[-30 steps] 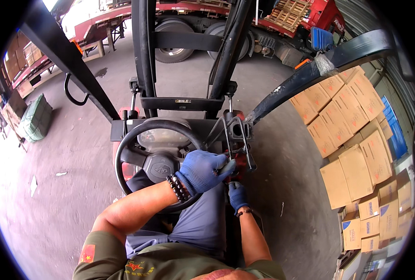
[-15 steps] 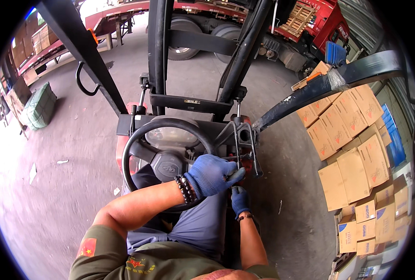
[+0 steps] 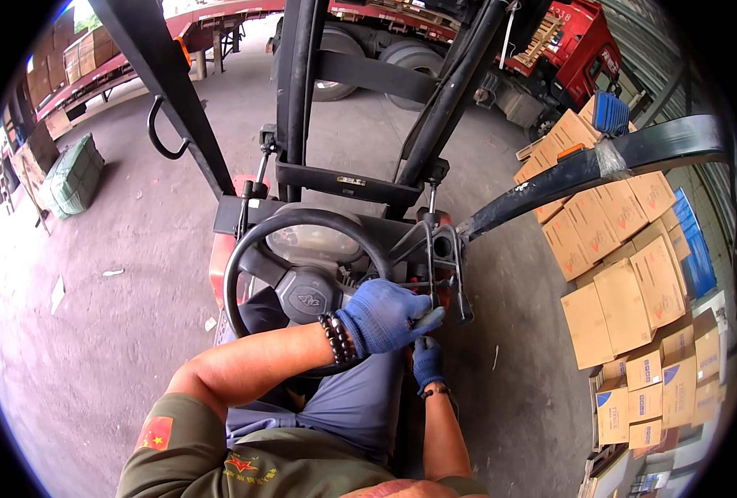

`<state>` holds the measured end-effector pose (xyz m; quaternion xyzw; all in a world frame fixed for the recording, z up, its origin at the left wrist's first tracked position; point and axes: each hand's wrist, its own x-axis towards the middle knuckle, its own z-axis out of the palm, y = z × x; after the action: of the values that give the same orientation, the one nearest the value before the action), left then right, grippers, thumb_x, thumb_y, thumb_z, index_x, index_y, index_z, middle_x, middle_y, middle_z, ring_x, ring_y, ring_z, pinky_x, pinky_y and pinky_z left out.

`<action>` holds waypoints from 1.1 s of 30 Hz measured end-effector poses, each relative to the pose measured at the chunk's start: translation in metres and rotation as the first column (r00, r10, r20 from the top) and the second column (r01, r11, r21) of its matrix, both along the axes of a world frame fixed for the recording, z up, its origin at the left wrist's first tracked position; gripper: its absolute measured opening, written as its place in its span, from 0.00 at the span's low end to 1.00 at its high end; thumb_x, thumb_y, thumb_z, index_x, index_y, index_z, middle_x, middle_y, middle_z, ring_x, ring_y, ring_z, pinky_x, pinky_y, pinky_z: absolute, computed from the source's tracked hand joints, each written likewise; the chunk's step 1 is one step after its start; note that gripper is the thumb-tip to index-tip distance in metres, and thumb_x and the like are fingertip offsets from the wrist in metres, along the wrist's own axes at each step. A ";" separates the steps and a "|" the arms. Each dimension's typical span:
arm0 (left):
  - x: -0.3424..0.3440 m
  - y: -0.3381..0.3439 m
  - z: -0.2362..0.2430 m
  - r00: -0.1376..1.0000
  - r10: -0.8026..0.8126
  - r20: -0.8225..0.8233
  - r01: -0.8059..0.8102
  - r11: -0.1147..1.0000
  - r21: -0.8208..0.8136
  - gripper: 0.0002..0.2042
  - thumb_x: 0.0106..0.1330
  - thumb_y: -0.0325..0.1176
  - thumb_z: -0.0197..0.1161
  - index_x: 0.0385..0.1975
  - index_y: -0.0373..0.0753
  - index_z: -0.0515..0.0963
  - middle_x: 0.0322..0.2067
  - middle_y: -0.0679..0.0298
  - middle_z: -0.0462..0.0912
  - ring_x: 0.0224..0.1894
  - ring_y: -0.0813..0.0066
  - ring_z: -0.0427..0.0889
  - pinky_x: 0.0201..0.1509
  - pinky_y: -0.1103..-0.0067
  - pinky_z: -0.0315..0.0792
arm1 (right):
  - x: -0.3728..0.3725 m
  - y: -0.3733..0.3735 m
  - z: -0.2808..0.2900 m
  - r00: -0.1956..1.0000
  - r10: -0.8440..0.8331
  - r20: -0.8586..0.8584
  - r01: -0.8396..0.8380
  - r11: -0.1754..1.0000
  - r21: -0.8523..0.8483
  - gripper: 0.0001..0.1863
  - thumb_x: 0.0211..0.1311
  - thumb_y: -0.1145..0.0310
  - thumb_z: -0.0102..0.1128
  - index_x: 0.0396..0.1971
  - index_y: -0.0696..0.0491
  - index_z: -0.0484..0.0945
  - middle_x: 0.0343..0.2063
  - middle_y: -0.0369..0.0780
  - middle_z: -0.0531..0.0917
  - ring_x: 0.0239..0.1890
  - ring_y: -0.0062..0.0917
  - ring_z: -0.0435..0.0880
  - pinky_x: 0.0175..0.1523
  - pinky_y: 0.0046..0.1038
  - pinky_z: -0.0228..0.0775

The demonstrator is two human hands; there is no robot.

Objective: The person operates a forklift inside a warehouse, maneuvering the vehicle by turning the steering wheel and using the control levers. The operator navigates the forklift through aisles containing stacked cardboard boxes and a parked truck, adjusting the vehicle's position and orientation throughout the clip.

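Note:
My left hand (image 3: 382,316), in a blue knit glove, reaches across the steering wheel (image 3: 240,249) of a forklift. Its thumb and fingers close round the lower end of a thin black control lever (image 3: 431,266), right of the wheel. Below it and to the right, my right hand (image 3: 428,363), also in a blue glove, is down beside my right leg. Its fingers look curled, and whatever they hold is hidden. A second black lever (image 3: 461,299) stands just right of the gripped one, untouched.
The forklift's mast (image 3: 295,108) rises ahead between black roof posts (image 3: 165,91). Beyond it stands a red truck (image 3: 580,58). Stacked cartons (image 3: 625,307) line the right side; a green wrapped bale (image 3: 72,176) lies on the concrete floor (image 3: 136,332) at left.
The view has turned slightly, so the forklift's front and mast sit a little farther right in it. Both hands keep nearly the same places at the lever and beside my leg.

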<state>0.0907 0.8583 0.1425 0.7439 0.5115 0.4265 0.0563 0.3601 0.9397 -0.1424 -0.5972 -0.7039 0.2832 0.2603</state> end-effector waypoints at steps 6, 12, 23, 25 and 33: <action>0.056 -0.020 -0.003 1.000 0.016 -0.007 -0.016 0.999 0.045 0.22 0.76 0.49 0.71 0.22 0.43 0.79 0.17 0.55 0.78 0.22 0.47 0.83 0.28 0.56 0.76 | 0.051 -0.014 -0.005 0.999 0.009 -0.045 -0.009 1.000 0.012 0.20 0.81 0.55 0.58 0.45 0.56 0.91 0.40 0.57 0.91 0.43 0.57 0.90 0.49 0.52 0.82; 0.114 -0.028 -0.021 0.999 -0.003 -0.051 0.005 1.000 0.031 0.22 0.76 0.50 0.71 0.22 0.44 0.80 0.17 0.57 0.79 0.23 0.48 0.84 0.29 0.58 0.77 | 0.104 -0.023 -0.012 0.999 0.014 -0.041 -0.013 0.999 0.040 0.18 0.81 0.57 0.59 0.45 0.56 0.90 0.40 0.56 0.91 0.44 0.57 0.90 0.49 0.51 0.81; 0.177 -0.094 -0.067 0.971 -0.200 -0.129 0.212 0.973 0.088 0.12 0.71 0.44 0.72 0.27 0.48 0.80 0.23 0.63 0.81 0.26 0.55 0.85 0.32 0.62 0.77 | 0.172 -0.052 -0.026 0.996 0.066 -0.054 -0.058 0.988 0.142 0.15 0.81 0.61 0.61 0.45 0.58 0.89 0.35 0.54 0.90 0.38 0.51 0.90 0.45 0.44 0.81; 0.172 -0.118 -0.071 0.955 -0.250 -0.159 0.262 0.963 0.057 0.11 0.70 0.43 0.71 0.28 0.48 0.80 0.23 0.64 0.81 0.25 0.55 0.84 0.31 0.60 0.75 | 0.172 -0.062 -0.016 0.994 0.039 -0.099 -0.035 0.998 0.046 0.16 0.81 0.61 0.60 0.42 0.58 0.88 0.32 0.54 0.89 0.35 0.52 0.88 0.43 0.45 0.79; 0.096 -0.262 -0.068 0.955 -0.251 -0.159 0.258 0.966 0.023 0.16 0.69 0.40 0.78 0.24 0.47 0.76 0.17 0.67 0.77 0.18 0.60 0.78 0.25 0.66 0.70 | 0.178 -0.116 0.003 0.969 -0.024 -0.245 0.008 0.998 -0.068 0.18 0.82 0.61 0.61 0.36 0.61 0.84 0.25 0.50 0.85 0.28 0.41 0.84 0.38 0.46 0.74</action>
<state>0.1866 0.5962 0.0745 0.8353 0.4051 0.3676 0.0547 0.5380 0.8237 -0.1396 -0.5715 -0.6516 0.3762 0.3275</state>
